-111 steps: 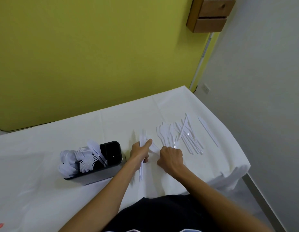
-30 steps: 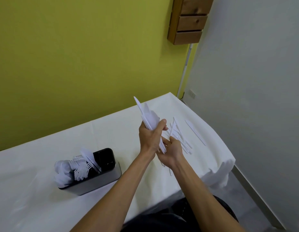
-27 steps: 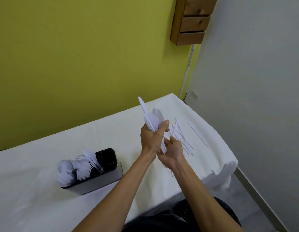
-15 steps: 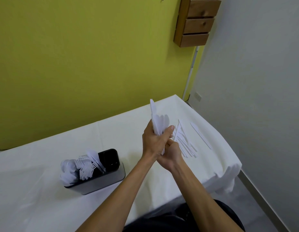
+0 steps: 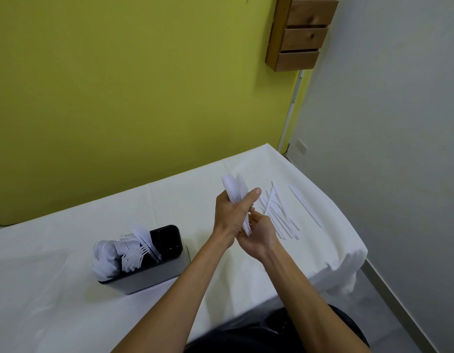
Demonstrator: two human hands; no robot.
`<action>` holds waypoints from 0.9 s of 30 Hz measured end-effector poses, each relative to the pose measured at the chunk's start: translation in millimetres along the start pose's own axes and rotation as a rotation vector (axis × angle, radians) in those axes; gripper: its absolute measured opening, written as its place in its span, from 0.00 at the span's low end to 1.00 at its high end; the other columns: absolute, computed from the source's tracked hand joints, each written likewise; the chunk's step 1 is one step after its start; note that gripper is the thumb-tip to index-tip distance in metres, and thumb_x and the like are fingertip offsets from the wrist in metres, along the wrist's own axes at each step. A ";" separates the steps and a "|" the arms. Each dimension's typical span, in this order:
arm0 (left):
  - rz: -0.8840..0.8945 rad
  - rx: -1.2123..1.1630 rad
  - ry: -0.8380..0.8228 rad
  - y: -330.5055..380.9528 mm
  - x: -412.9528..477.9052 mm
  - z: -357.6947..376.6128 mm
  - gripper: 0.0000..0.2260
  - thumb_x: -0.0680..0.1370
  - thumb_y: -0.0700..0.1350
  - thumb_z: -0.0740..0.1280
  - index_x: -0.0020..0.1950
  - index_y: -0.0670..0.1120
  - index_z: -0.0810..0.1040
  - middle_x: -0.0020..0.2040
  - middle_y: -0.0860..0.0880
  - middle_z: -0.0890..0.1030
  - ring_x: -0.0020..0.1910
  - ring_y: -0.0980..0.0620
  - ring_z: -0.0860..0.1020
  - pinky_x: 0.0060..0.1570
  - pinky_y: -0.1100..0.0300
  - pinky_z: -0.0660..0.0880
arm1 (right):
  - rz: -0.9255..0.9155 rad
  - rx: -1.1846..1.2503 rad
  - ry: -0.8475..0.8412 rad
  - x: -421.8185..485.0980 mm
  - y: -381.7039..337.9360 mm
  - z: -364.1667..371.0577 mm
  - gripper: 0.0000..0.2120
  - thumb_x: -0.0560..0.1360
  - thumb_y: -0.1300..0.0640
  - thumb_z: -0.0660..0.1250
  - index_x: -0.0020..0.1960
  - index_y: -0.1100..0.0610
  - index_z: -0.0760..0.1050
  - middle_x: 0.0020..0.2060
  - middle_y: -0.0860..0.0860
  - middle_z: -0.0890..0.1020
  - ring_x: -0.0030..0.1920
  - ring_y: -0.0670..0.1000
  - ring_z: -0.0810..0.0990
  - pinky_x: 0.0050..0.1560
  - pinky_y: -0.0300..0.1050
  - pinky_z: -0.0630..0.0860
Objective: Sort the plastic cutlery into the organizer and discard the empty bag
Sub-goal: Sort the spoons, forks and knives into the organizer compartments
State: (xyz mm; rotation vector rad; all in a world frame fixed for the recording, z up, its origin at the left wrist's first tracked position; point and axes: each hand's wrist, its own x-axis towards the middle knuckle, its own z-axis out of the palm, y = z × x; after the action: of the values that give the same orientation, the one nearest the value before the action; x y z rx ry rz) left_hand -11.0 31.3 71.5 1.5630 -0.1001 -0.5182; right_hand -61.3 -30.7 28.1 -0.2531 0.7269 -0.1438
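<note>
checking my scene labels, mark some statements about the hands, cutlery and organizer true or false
1. The left hand grips a bundle of white spoons. True.
2. The organizer lies tipped over. False: it stands upright on the white tablecloth.
3. Several loose knives lie on the cloth to the right of the hands. True.
4. The right hand rests flat on the table. False: it is raised, at the bundle's lower ends.
5. Every organizer compartment holds cutlery. False: the right-end one looks empty.

light: bright, even | shadows: soft | glare: white cutlery washed out | edges: wide-angle bowing
</note>
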 end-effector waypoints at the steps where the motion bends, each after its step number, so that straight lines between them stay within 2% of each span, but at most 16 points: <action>1: -0.016 -0.011 0.011 -0.4 0.1 0.1 0.15 0.69 0.52 0.78 0.38 0.42 0.78 0.30 0.49 0.80 0.32 0.51 0.81 0.35 0.57 0.78 | 0.009 -0.001 -0.003 0.9 1.2 -0.6 0.12 0.83 0.58 0.56 0.56 0.62 0.76 0.52 0.58 0.85 0.51 0.56 0.86 0.49 0.47 0.82; 3: -0.026 -0.020 0.034 -3.0 0.3 0.2 0.16 0.69 0.54 0.78 0.35 0.45 0.76 0.28 0.51 0.78 0.31 0.51 0.80 0.34 0.58 0.76 | 0.028 -0.014 -0.002 2.9 2.5 -2.2 0.14 0.83 0.58 0.56 0.62 0.62 0.74 0.57 0.58 0.82 0.56 0.56 0.84 0.53 0.47 0.82; 4: -0.027 -0.024 0.048 -2.8 -0.5 -1.0 0.17 0.70 0.56 0.77 0.34 0.46 0.75 0.28 0.52 0.77 0.31 0.51 0.79 0.34 0.59 0.75 | 0.032 -0.028 -0.004 3.5 3.7 -2.7 0.14 0.83 0.59 0.55 0.62 0.62 0.74 0.55 0.57 0.83 0.53 0.55 0.85 0.51 0.47 0.82; 6: -0.008 -0.034 0.090 0.7 -2.3 -7.8 0.20 0.72 0.57 0.76 0.34 0.45 0.72 0.28 0.50 0.75 0.30 0.51 0.76 0.34 0.58 0.73 | 0.036 -0.084 -0.015 1.4 8.6 1.4 0.13 0.83 0.60 0.54 0.54 0.63 0.76 0.43 0.56 0.84 0.42 0.52 0.86 0.43 0.44 0.82; 8: 0.040 -0.041 0.117 6.2 -3.1 -14.5 0.22 0.73 0.59 0.74 0.35 0.43 0.71 0.30 0.45 0.70 0.30 0.50 0.71 0.34 0.56 0.70 | 0.007 -0.156 -0.058 -5.6 11.7 11.7 0.14 0.83 0.63 0.52 0.46 0.63 0.75 0.32 0.53 0.81 0.31 0.49 0.83 0.37 0.42 0.80; 10: 0.089 -0.059 0.165 14.3 -5.3 -32.4 0.24 0.73 0.60 0.73 0.35 0.41 0.70 0.30 0.44 0.68 0.30 0.50 0.69 0.33 0.56 0.68 | -0.024 -0.293 -0.124 -7.8 22.7 24.0 0.14 0.82 0.65 0.52 0.45 0.64 0.75 0.28 0.52 0.80 0.29 0.47 0.81 0.39 0.42 0.78; 11: 0.114 -0.067 0.179 18.0 -5.9 -41.3 0.26 0.73 0.61 0.72 0.34 0.40 0.70 0.30 0.44 0.68 0.30 0.50 0.68 0.33 0.56 0.67 | -0.048 -0.381 -0.173 -8.0 27.4 29.1 0.14 0.82 0.66 0.52 0.47 0.65 0.76 0.30 0.53 0.82 0.32 0.47 0.82 0.44 0.43 0.79; 12: 0.145 -0.080 0.206 20.6 -6.0 -55.4 0.29 0.72 0.62 0.72 0.34 0.37 0.69 0.30 0.44 0.68 0.30 0.50 0.67 0.33 0.56 0.67 | -0.074 -0.462 -0.217 -7.2 36.4 35.9 0.14 0.82 0.65 0.54 0.51 0.68 0.78 0.37 0.55 0.85 0.38 0.49 0.84 0.51 0.45 0.79; 14: 0.199 -0.086 0.288 24.1 -6.3 -87.5 0.32 0.71 0.64 0.72 0.35 0.35 0.67 0.31 0.43 0.68 0.30 0.49 0.67 0.33 0.55 0.66 | -0.150 -0.692 -0.223 -2.7 56.1 46.2 0.15 0.81 0.63 0.56 0.59 0.66 0.79 0.51 0.58 0.86 0.52 0.53 0.85 0.62 0.51 0.78; 17: 0.201 -0.075 0.393 18.4 -7.1 -121.9 0.26 0.73 0.62 0.72 0.35 0.42 0.68 0.30 0.42 0.66 0.29 0.49 0.66 0.33 0.54 0.66 | -0.427 -1.198 -0.228 4.0 78.1 48.0 0.17 0.81 0.64 0.56 0.61 0.57 0.80 0.57 0.50 0.84 0.59 0.49 0.82 0.65 0.49 0.77; 20: 0.176 -0.042 0.452 8.0 -13.1 -144.3 0.26 0.71 0.65 0.71 0.35 0.43 0.68 0.29 0.43 0.67 0.29 0.49 0.66 0.34 0.54 0.67 | -0.570 -1.573 -0.329 6.4 99.8 44.7 0.19 0.81 0.63 0.55 0.68 0.54 0.75 0.62 0.47 0.81 0.63 0.47 0.78 0.66 0.44 0.73; 22: 0.156 -0.033 0.471 4.1 -16.1 -154.9 0.26 0.72 0.64 0.72 0.33 0.45 0.68 0.29 0.43 0.68 0.29 0.49 0.68 0.35 0.54 0.68 | -0.622 -1.670 -0.385 10.1 111.1 41.5 0.19 0.82 0.62 0.56 0.71 0.56 0.72 0.64 0.49 0.79 0.63 0.48 0.77 0.65 0.41 0.72; 24: 0.142 -0.046 0.473 4.7 -18.0 -159.2 0.23 0.74 0.60 0.72 0.29 0.49 0.68 0.26 0.47 0.69 0.27 0.49 0.69 0.36 0.54 0.70 | -0.660 -1.714 -0.401 13.9 114.0 39.7 0.19 0.82 0.63 0.57 0.72 0.58 0.71 0.65 0.50 0.79 0.63 0.49 0.77 0.64 0.39 0.71; 27: 0.145 -0.047 0.464 8.4 -18.9 -162.9 0.23 0.76 0.58 0.72 0.25 0.53 0.69 0.23 0.51 0.69 0.25 0.51 0.68 0.35 0.54 0.70 | -0.653 -1.743 -0.406 17.1 115.7 40.1 0.20 0.81 0.63 0.57 0.72 0.58 0.70 0.66 0.51 0.78 0.65 0.51 0.77 0.67 0.44 0.72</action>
State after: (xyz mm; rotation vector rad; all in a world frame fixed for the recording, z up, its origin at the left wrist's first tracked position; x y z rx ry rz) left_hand 36.4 188.3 80.0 1.5786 0.1515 -0.0368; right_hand -16.8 83.8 13.9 -2.1215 0.1528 -0.0322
